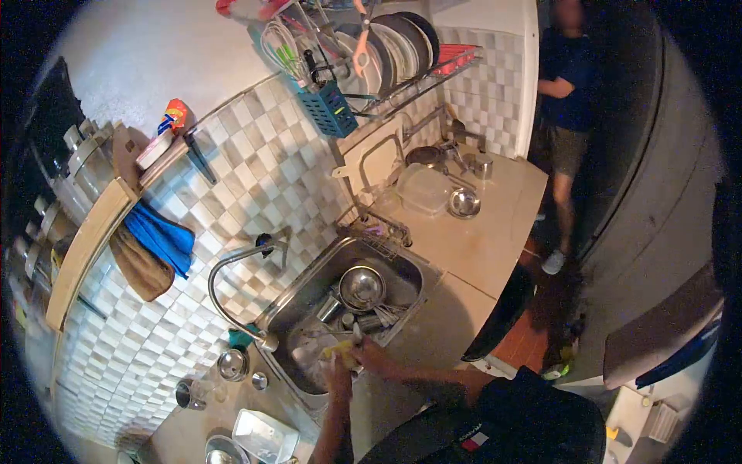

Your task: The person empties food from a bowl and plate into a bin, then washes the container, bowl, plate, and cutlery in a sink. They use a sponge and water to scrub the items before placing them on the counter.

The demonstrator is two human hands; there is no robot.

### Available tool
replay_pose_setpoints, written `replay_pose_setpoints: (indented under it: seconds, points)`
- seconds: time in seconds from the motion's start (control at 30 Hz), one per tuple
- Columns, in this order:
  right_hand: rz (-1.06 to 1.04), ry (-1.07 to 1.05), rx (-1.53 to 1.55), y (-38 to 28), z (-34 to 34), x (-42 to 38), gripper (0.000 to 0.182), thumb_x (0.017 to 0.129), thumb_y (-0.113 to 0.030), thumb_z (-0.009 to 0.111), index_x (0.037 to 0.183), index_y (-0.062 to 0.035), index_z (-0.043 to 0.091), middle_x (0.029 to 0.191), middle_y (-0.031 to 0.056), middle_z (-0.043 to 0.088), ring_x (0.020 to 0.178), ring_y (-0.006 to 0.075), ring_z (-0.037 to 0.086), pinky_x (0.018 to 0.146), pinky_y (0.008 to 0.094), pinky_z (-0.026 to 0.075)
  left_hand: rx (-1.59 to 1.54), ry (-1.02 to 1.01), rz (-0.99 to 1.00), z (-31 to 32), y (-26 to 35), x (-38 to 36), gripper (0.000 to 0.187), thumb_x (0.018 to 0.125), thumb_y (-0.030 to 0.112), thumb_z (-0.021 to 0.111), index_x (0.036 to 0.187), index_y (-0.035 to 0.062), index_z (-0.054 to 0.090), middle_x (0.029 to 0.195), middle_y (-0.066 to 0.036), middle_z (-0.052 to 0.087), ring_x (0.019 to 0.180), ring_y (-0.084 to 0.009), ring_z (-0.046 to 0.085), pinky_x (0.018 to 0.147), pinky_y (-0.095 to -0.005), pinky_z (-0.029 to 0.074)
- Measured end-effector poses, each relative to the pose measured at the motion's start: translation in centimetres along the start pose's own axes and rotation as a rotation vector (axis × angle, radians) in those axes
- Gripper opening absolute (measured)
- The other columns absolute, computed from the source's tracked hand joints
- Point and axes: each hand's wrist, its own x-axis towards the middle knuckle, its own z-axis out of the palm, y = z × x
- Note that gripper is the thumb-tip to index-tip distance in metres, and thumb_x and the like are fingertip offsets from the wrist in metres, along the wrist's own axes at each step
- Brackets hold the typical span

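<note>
Both of my hands are over the near side of the steel sink (417, 271). My left hand (338, 373) is closed on a yellow sponge (340, 353). Right beside it, my right hand (372, 359) is closed at the sponge's other end. A small pale piece (356, 333) sticks up from the right-hand fingers; I cannot make out what it is. Inside the sink lie a round metal bowl (362, 288), a metal cup (328, 310) and several pieces of cutlery (384, 315).
A curved faucet (215, 286) arches over the sink's left side. Bowls and a white tray (265, 437) stand on the near counter. A clear container (423, 189) and a metal bowl (464, 203) rest on the far counter. Another person (570, 100) stands in the passage.
</note>
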Motion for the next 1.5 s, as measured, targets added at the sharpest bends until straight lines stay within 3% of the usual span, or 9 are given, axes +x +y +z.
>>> replay_pose_setpoints:
  seconds: [0.1,0.2,0.33,0.57,0.77,0.83,0.97,1.17,1.5]
  points:
    - [0.056,-0.005,-0.069,-1.5,-1.4,0.7,0.049,0.085,-0.047,0.063,0.102,-0.0005,0.062,0.087,0.0157,0.066,0.077,0.0272,0.064,0.072,0.0403,0.051,0.715,-0.088,0.606,-3.6,4.1,0.0,0.039,0.086,0.007,0.052,0.125,0.0037,0.055,0.11,-0.025,0.058,0.095,-0.0408,0.057,0.085,-0.0483,0.045]
    - [-0.169,0.056,-0.128,-3.2,-0.3,1.5,0.045,0.084,-0.042,0.068,0.103,-0.0013,0.062,0.087,0.0089,0.066,0.077,0.0182,0.063,0.069,0.0346,0.051,0.667,-0.558,0.395,-4.8,8.9,0.5,0.038,0.087,0.007,0.051,0.124,0.0047,0.056,0.109,-0.024,0.059,0.1,-0.0399,0.057,0.086,-0.0467,0.045]
    - [-0.191,-0.01,-0.134,-3.1,-0.5,5.5,0.038,0.084,-0.037,0.069,0.099,-0.0028,0.066,0.083,0.0061,0.067,0.076,0.0146,0.062,0.069,0.034,0.05,0.46,-0.293,0.783,-3.6,5.3,-0.7,0.032,0.09,0.01,0.047,0.12,0.0044,0.055,0.106,-0.024,0.059,0.097,-0.0414,0.058,0.08,-0.0463,0.048]
    - [-0.2,0.065,-0.501,-0.2,-1.2,9.3,0.053,0.08,-0.043,0.069,0.112,-0.0021,0.059,0.099,0.0184,0.062,0.08,0.0246,0.062,0.068,0.0412,0.05,0.203,-0.26,0.336,-3.4,3.6,-3.6,0.027,0.092,0.016,0.047,0.116,0.0075,0.055,0.101,-0.024,0.059,0.089,-0.0405,0.059,0.074,-0.0485,0.048]
    - [-0.399,-0.054,-0.242,-1.3,-2.3,6.3,0.034,0.091,-0.036,0.059,0.097,-0.0024,0.059,0.083,0.0065,0.057,0.069,0.0155,0.054,0.059,0.032,0.045,0.791,-0.518,-0.066,-3.4,4.9,1.8,0.05,0.09,0.033,0.055,0.137,0.0198,0.041,0.113,-0.031,0.057,0.092,-0.0435,0.063,0.08,-0.0516,0.05]
    - [-0.043,-0.211,-0.177,-3.2,-2.4,4.7,0.03,0.095,-0.032,0.054,0.091,-0.0031,0.06,0.073,0.0015,0.055,0.063,0.0105,0.05,0.055,0.027,0.041,0.794,-0.201,0.138,-3.8,3.1,2.8,0.047,0.092,0.039,0.055,0.127,0.0094,0.047,0.096,-0.028,0.064,0.082,-0.0405,0.065,0.067,-0.0483,0.052]
    - [0.108,-0.456,-0.084,-6.4,-0.4,2.1,0.038,0.1,-0.036,0.045,0.09,-0.0046,0.063,0.063,-0.0038,0.051,0.058,0.0059,0.045,0.052,0.0255,0.037,-0.252,0.307,0.155,-3.7,9.4,1.7,0.045,0.089,0.041,0.061,0.106,-0.0008,0.058,0.087,-0.017,0.065,0.074,-0.0219,0.064,0.057,-0.0376,0.051]
    - [-0.238,-0.555,-0.428,-5.6,2.7,2.5,0.049,0.096,-0.047,0.048,0.083,-0.0034,0.066,0.068,0.0018,0.058,0.061,0.0093,0.048,0.057,0.0268,0.04,-0.717,0.17,-0.257,-7.0,9.6,-0.6,0.04,0.085,0.037,0.066,0.095,-0.0025,0.064,0.079,-0.007,0.063,0.069,-0.0108,0.058,0.06,-0.0268,0.047]
    - [-0.106,-0.508,-0.173,-3.4,3.0,4.4,0.019,0.093,-0.02,0.051,0.092,-0.0046,0.062,0.077,0.002,0.06,0.074,0.0098,0.057,0.06,0.0271,0.045,0.871,0.574,0.068,-26.4,7.3,-13.6,0.042,0.075,0.036,0.076,0.089,-0.0013,0.063,0.091,-0.026,0.065,0.091,-0.0377,0.063,0.068,-0.0467,0.049]
